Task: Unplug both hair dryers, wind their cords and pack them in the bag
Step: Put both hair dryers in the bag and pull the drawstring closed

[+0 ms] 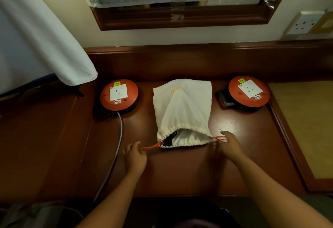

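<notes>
A cream drawstring bag point(182, 112) lies on the dark wooden desk point(180, 170), its gathered mouth toward me. Something black point(169, 140) shows inside the partly cinched mouth; the hair dryers themselves are hidden. My left hand point(135, 157) pinches the orange drawstring point(151, 146) at the bag's left side. On the right side, my right hand point(231, 145) grips the other orange drawstring loop point(219, 138). Both strings are pulled taut outward.
Two red round extension reels with white sockets sit left point(119, 97) and right point(249, 91) of the bag, nothing plugged in. A grey cable point(117, 148) runs from the left reel toward me. A white cloth point(36, 38) hangs at the left. A wall socket point(304, 23) is at the upper right.
</notes>
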### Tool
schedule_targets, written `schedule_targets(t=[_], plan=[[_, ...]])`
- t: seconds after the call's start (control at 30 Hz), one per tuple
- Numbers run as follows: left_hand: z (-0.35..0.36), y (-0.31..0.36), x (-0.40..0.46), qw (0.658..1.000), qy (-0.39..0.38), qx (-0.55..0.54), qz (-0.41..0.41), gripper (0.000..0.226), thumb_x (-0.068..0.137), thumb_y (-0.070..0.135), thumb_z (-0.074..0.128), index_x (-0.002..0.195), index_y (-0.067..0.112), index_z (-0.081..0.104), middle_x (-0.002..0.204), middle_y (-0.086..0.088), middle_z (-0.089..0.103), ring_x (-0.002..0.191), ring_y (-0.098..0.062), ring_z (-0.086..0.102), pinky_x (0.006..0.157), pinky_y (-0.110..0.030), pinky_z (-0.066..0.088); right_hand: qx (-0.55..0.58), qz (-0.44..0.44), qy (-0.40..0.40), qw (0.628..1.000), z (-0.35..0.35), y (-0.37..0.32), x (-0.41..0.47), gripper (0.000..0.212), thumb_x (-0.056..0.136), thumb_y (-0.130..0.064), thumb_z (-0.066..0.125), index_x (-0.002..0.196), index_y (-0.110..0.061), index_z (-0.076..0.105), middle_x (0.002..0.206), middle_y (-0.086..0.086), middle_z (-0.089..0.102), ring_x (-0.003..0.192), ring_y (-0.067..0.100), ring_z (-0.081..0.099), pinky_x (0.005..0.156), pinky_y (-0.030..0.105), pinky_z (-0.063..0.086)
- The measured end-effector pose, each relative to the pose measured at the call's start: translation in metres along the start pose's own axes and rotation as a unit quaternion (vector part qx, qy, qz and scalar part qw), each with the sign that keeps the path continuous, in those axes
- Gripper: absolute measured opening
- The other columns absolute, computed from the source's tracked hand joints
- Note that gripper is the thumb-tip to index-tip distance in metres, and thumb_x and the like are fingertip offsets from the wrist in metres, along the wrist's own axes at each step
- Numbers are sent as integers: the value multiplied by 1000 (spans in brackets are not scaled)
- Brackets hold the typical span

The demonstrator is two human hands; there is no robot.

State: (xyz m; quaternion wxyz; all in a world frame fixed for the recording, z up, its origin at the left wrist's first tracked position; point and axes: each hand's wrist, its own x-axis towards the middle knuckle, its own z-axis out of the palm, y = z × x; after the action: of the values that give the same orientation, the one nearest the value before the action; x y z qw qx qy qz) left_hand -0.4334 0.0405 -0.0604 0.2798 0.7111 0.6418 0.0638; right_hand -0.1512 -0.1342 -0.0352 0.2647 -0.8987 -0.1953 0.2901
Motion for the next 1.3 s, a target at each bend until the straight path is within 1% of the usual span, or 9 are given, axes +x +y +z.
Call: schedule_targets(t=[0.13, 0.27, 0.4, 0.5, 0.83, 1.03, 1.13, 1.2, 1.3], plan=[[3, 25, -7, 995, -20, 86, 35, 41, 88, 27, 55, 128, 24, 56, 136, -2, 50, 127, -29, 35, 102, -38, 29, -30, -50, -41, 997, 7, -30, -4, 31, 87, 6, 50, 118, 10, 54, 122, 26, 55, 108, 38, 53, 91, 43, 45], [16, 31, -6, 981, -98, 128, 107, 41, 91, 45, 53, 128, 27, 53, 130, 3, 56, 126, -24, 37, 100, -37, 30, -40, -31, -59, 997, 16, -28, 6, 29, 87, 3, 49, 115, 1, 57, 112, 19, 62, 92, 29, 55, 74, 33, 43], [20, 30, -3, 988, -101, 56, 101, 18, 95, 33, 51, 97, 21, 64, 94, -3, 67, 98, -29, 57, 77, -34, 38, -29, 10, -40, 999, 22, -18, 11, 18, 86, -4, 54, 99, -15, 61, 97, 11, 66, 82, 29, 59, 75, 36, 51], [18, 26, -3, 989, -101, -21, 110, 20, 97, 23, 51, 83, 14, 63, 67, 1, 53, 70, -25, 53, 57, -32, 30, 7, 10, -14, 1000, 18, -17, 8, 16, 90, -2, 48, 90, -7, 64, 78, 8, 59, 68, 25, 55, 65, 35, 49], [11, 4, 8, 994, -35, -62, 83, 17, 95, 17, 54, 92, 13, 71, 84, -9, 71, 80, -31, 63, 68, -35, 46, 51, 9, 46, 998, -11, 5, 10, 27, 85, 4, 48, 75, -17, 61, 76, 8, 65, 78, 30, 63, 63, 31, 47], [1, -14, 14, 995, -15, -103, 3, 19, 94, 15, 53, 88, 10, 71, 77, -14, 68, 74, -33, 61, 67, -37, 46, 69, 70, 97, 990, -27, 8, 3, 17, 79, 13, 51, 84, 2, 64, 82, 14, 60, 74, 29, 54, 57, 25, 38], [-3, -25, 18, 996, -34, -86, 7, 21, 95, 16, 51, 86, 12, 69, 79, -13, 68, 78, -33, 61, 72, -39, 49, 8, 80, 46, 996, -24, 11, 4, 18, 80, 7, 55, 81, -7, 65, 92, 17, 67, 76, 29, 56, 60, 26, 42], [-3, -27, 19, 997, -44, -56, 14, 20, 96, 17, 50, 94, 12, 69, 94, -15, 70, 88, -34, 63, 78, -39, 50, -36, 82, -5, 996, -19, 11, 3, 23, 84, -1, 56, 102, -8, 68, 112, 18, 66, 93, 32, 61, 74, 29, 48], [2, -22, 17, 998, -54, -16, 25, 32, 93, 12, 53, 124, 8, 60, 124, -18, 61, 115, -36, 55, 94, -39, 43, -85, 50, -53, 994, -7, 2, 2, 61, 84, -14, 61, 141, -8, 41, 139, 19, 45, 120, 36, 50, 94, 38, 47]])
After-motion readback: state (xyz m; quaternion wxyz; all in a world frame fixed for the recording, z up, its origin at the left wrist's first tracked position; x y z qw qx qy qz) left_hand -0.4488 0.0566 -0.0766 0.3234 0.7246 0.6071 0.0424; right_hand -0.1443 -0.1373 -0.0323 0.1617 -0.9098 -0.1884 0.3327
